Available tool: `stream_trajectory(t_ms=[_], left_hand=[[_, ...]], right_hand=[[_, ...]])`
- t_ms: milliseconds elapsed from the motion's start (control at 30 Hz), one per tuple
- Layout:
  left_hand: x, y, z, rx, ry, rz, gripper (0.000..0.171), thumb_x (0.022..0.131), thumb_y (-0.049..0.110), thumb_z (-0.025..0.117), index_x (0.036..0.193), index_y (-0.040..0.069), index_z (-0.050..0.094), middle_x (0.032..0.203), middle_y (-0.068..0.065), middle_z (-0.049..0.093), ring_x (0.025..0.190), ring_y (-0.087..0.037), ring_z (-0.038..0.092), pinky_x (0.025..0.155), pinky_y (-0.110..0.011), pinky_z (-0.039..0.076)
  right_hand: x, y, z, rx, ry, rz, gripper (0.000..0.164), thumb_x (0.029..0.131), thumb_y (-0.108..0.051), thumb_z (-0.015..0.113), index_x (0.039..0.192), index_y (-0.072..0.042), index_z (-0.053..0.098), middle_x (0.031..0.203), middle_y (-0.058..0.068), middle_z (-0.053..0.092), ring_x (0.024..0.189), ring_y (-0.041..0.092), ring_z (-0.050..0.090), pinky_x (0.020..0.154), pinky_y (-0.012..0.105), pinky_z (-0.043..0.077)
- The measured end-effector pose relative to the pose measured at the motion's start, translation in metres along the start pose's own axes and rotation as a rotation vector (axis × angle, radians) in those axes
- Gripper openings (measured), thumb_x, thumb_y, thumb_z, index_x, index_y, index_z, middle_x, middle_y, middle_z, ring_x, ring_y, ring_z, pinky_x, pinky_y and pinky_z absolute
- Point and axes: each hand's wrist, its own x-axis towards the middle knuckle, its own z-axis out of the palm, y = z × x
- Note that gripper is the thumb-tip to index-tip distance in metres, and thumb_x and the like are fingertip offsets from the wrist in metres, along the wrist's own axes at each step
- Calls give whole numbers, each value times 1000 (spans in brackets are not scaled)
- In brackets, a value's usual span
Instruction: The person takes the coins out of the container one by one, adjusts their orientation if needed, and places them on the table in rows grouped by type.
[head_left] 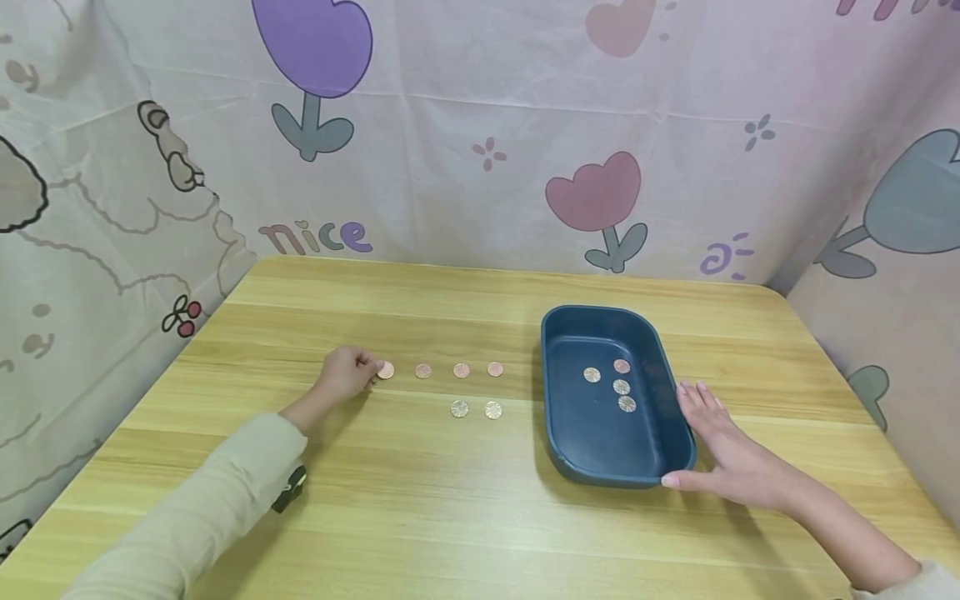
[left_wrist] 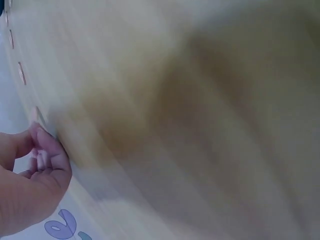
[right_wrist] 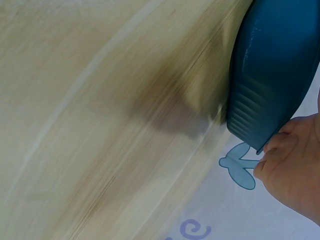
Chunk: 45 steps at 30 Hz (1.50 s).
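At the left end of a row, my left hand pinches a copper-coloured coin between thumb and fingertips, close over the table. In the left wrist view the same coin shows edge-on at the fingertips of the left hand. Three more copper-coloured coins lie to its right. Two pale gold coins lie nearer to me. With fingers spread and fairly straight, my right hand rests against the right side of a dark blue tray. Several coins lie inside the tray.
The wood-grain table bears everything. Behind it and at both sides hangs a cloth printed with flowers. A small dark object shows by the left sleeve.
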Motion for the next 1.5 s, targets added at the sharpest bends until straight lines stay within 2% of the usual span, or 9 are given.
stream_trajectory(t_ms=[233,300,567,733,900,1033,1133,1333,1500], left_hand=[[4,5,-1,69,-12,6,34,92,8,54,59,0,54,62,-9,63,47,-6,51,46,-14,43],[6,5,-1,79,-15,-8,38,91,8,54,54,3,52,58,-6,62,44,-5,48,44,-13,39],[7,6,1,108,7,-34,42,90,8,54,48,8,46,49,-3,59,39,-4,40,40,-14,30],[1,18,5,94,73,43,28,90,6,54,64,-3,57,60,-12,62,47,-9,50,45,-15,42],[-5,38,14,-7,120,172,19,91,7,56,83,-10,60,71,-21,63,59,-25,62,49,-16,47],[-10,59,24,-124,124,246,18,89,10,60,84,-7,61,74,-23,63,64,-31,63,51,-20,50],[-14,76,31,-203,111,293,17,88,12,62,84,-5,62,76,-24,64,62,-27,62,54,-26,53],[-24,107,45,-279,51,327,15,87,13,64,85,-2,62,76,-21,65,63,-28,62,60,-37,55],[-32,127,55,-299,28,376,14,86,13,65,82,0,63,73,-18,65,61,-27,62,55,-26,53]], right_hand=[[0,0,0,-36,1,-10,108,77,-40,72,148,-1,-1,152,28,-2,142,31,-17,107,15,-19],[0,-1,0,-36,0,-7,108,77,-40,72,147,-1,-1,152,28,-2,142,32,-17,106,13,-19],[0,-1,1,-9,-3,3,108,77,-40,72,148,-1,-1,152,28,-2,142,33,-18,113,37,-16],[0,-1,1,-7,-4,5,109,77,-40,72,148,-3,-2,152,28,-2,142,33,-18,114,39,-16],[0,0,1,-15,-2,1,109,77,-40,72,148,-3,-2,152,28,-2,142,33,-18,112,29,-18],[0,0,1,-21,-2,-4,109,77,-40,72,148,-2,-2,152,29,-2,142,32,-18,110,23,-19],[0,0,1,-18,0,-5,109,77,-40,72,148,-2,-2,152,29,-3,141,32,-18,112,28,-19],[1,0,1,13,0,10,110,76,-40,73,148,-4,-3,153,27,-4,141,33,-19,111,55,-12],[0,1,1,9,1,9,110,76,-40,73,148,-4,-3,152,28,-4,141,34,-18,111,55,-12]])
